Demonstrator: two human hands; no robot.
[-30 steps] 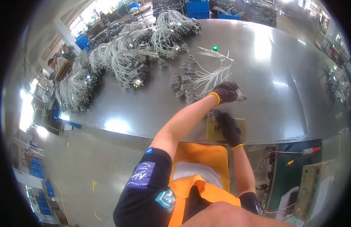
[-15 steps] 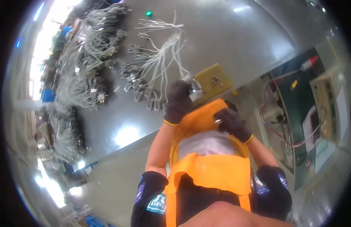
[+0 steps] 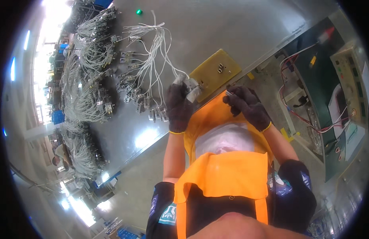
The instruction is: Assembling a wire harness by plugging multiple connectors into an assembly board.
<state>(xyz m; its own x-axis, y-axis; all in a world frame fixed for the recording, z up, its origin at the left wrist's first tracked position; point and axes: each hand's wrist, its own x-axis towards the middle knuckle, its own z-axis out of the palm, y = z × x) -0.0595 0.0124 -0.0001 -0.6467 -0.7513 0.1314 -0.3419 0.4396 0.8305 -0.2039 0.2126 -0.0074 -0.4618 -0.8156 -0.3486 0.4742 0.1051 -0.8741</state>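
My left hand point(image 3: 179, 105), in a dark work glove with a yellow cuff, is closed around a silver box-shaped metal connector point(image 3: 192, 84) on the end of a white cable. The connector sits at the left end of a flat yellow board point(image 3: 209, 76). Several small metal pieces point(image 3: 220, 67) lie on this board. Gloved likewise, my right hand point(image 3: 249, 105) is just off the board's near edge, its fingers pinched together. Something small and pale shows at its fingertips, too small to name. White cables point(image 3: 150, 59) fan out from the held connector to several more metal connectors point(image 3: 142, 101).
Large heaps of white cables with metal ends point(image 3: 83, 93) line the left of the grey metal table point(image 3: 256, 32). A small green light point(image 3: 139, 12) is at the far side. On the right, a dark green bench point(image 3: 311, 83) carries an instrument panel point(image 3: 348, 73), red and white wires and scissors.
My right hand has risen from in front of the orange apron to beside the board's near edge. My left hand stays at the connector. The whole view has shifted slightly.
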